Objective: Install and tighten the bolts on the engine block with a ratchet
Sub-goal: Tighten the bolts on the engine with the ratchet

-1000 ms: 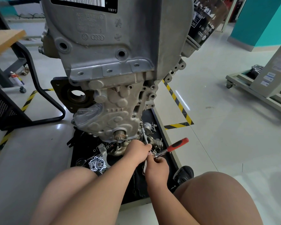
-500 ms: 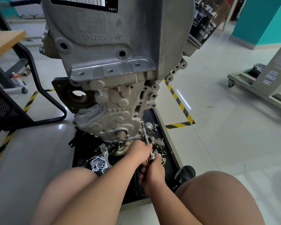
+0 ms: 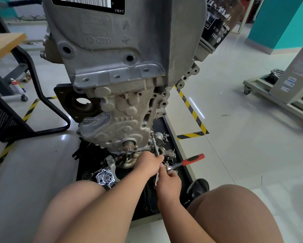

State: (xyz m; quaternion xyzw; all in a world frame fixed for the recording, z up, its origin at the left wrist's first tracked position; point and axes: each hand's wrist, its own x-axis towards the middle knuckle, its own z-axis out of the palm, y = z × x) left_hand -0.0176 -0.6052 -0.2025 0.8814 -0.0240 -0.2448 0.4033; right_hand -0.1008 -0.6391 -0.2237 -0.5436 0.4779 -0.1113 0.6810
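A large grey engine block (image 3: pixel 122 71) stands upright in front of me on a black tray (image 3: pixel 180 151). A ratchet (image 3: pixel 191 160) with a red-and-black handle points out to the right; its long steel extension bar (image 3: pixel 155 145) runs up to the block's lower right edge. My left hand (image 3: pixel 148 163) grips the lower part of the extension bar. Just below it, my right hand (image 3: pixel 168 181) grips the ratchet at its head. The bolt at the bar's tip is too small to make out.
Loose metal parts, among them a pump housing (image 3: pixel 105 178), lie on the tray under the block. A black oil filter (image 3: pixel 217 25) sticks out at the upper right. A wooden table (image 3: pixel 3 44) with a black frame stands at left, a wheeled stand (image 3: pixel 277 95) at right. My knees flank the tray.
The ratchet's red handle swung out of sight behind my hands half a second ago and now points right again. My hands have stayed on the tool.
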